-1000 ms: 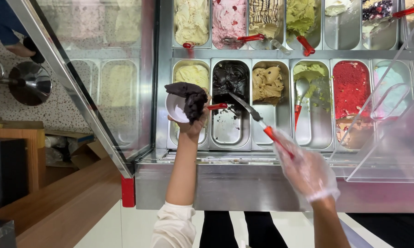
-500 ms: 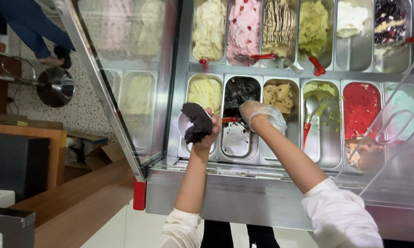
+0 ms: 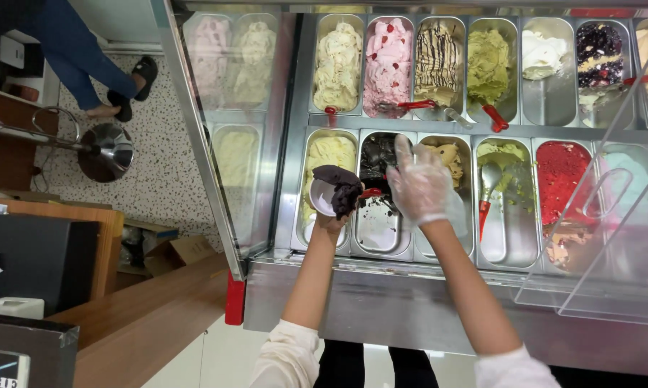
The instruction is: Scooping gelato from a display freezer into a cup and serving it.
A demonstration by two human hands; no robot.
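Chocolate ice cream [image 3: 342,188] already sits piled in the small white cup [image 3: 322,197], a dark, rough lump that stands above the rim and leans toward the right hand. The left hand [image 3: 331,219] is closed around the cup from below and holds it over the near row of metal tubs [image 3: 378,233]. The right hand [image 3: 421,183], in a clear plastic glove, hovers just beside the cup with fingers spread over the dark tub; whether it grips the red-handled scoop [image 3: 371,192] beneath it I cannot tell. That tub looks nearly scraped empty, so the filling seems mostly done.
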